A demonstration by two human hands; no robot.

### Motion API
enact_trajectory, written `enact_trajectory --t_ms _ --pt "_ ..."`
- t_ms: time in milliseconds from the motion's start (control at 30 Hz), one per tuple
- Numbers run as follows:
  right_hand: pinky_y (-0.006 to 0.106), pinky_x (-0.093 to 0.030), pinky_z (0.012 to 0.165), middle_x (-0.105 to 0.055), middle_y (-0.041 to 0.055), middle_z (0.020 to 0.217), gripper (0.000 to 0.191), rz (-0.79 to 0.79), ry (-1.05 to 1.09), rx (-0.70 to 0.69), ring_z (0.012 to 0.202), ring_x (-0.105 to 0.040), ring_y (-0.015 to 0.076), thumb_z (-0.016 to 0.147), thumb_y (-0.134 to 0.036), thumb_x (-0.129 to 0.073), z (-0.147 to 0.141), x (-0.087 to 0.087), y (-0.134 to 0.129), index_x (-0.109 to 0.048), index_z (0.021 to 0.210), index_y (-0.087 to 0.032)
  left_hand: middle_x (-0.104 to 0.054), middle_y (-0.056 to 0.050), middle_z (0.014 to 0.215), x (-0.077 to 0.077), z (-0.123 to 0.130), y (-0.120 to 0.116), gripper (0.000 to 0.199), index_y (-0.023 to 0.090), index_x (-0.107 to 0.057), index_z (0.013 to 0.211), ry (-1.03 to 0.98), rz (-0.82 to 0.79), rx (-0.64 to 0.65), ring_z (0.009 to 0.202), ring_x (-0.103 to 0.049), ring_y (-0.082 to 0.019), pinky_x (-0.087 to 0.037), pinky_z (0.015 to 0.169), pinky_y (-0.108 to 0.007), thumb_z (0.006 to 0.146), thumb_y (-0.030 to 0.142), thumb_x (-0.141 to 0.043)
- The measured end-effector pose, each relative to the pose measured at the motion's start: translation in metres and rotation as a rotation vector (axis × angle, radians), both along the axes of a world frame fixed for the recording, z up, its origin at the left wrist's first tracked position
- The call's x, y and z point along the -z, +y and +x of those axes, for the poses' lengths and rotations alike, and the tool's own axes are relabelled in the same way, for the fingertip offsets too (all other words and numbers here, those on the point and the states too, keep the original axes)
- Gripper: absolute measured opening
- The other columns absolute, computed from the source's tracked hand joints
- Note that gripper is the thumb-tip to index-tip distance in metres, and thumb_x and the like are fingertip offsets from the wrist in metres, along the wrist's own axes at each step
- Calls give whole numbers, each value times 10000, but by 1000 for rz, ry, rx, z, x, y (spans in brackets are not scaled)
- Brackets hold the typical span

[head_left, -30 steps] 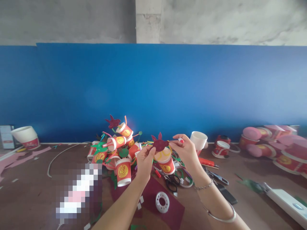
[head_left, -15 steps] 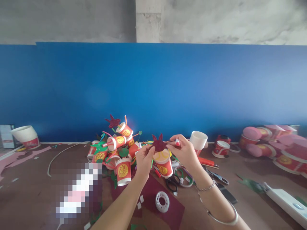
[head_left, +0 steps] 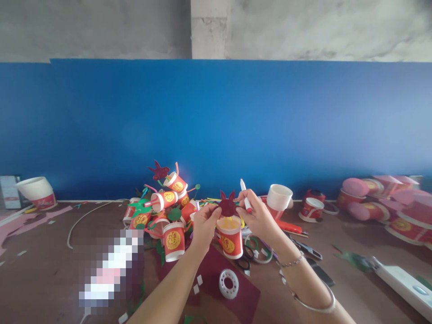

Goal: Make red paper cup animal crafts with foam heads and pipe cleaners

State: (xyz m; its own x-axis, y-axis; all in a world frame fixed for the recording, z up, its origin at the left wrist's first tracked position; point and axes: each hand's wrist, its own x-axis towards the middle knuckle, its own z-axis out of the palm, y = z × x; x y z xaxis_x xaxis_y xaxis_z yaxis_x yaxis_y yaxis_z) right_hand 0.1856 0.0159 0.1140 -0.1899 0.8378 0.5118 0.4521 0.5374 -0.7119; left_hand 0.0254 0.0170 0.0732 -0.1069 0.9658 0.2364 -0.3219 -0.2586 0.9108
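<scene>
Between my hands is a dark red paper cutout (head_left: pixel 228 207) with pointed ears, held upright above a red-and-white paper cup (head_left: pixel 231 243). My left hand (head_left: pixel 204 223) is closed, pinching the cutout's left edge. The fingertips of my right hand (head_left: pixel 258 215) are closed at its right edge. A white marker with a red end (head_left: pixel 245 195) is also gripped in my right hand, tilted upward. Yellow strips show in the cup's mouth below the cutout. Beside the cup lie black scissors (head_left: pixel 243 261), partly hidden.
Several decorated paper cups (head_left: pixel 173 243) are piled left of my hands. A white tape core (head_left: pixel 228 284) rests on dark red paper (head_left: pixel 248 297). A white cup (head_left: pixel 280 198), a box cutter (head_left: pixel 308 249) and a glue gun (head_left: pixel 401 283) lie to the right. A blue wall (head_left: pixel 216 126) stands behind.
The cutout has shifted slightly right and down with both hands. The marker has swung from pointing at the camera to a slanted, upright position in my right hand. The cup appears slightly nearer.
</scene>
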Motion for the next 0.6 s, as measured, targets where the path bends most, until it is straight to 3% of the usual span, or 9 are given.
enact_trajectory --t_ms 267,600 --pt "229 -362 571 -435 -56 691 139 13 8 5 605 -407 115 788 -156 -497 1 6 8 -426 879 -233 -631 -4 637 6 0 5 193 147 -686 746 68 3 -30 610 -546 -130 -420 589 -238 743 338 -664" --pt "231 -359 558 -456 -58 659 102 12 -8 16 578 -423 114 776 -174 -502 -4 1 3 -454 850 -226 -624 -5 602 7 0 1 206 153 -662 704 62 28 -74 583 -548 -140 -436 580 -251 738 355 -647"
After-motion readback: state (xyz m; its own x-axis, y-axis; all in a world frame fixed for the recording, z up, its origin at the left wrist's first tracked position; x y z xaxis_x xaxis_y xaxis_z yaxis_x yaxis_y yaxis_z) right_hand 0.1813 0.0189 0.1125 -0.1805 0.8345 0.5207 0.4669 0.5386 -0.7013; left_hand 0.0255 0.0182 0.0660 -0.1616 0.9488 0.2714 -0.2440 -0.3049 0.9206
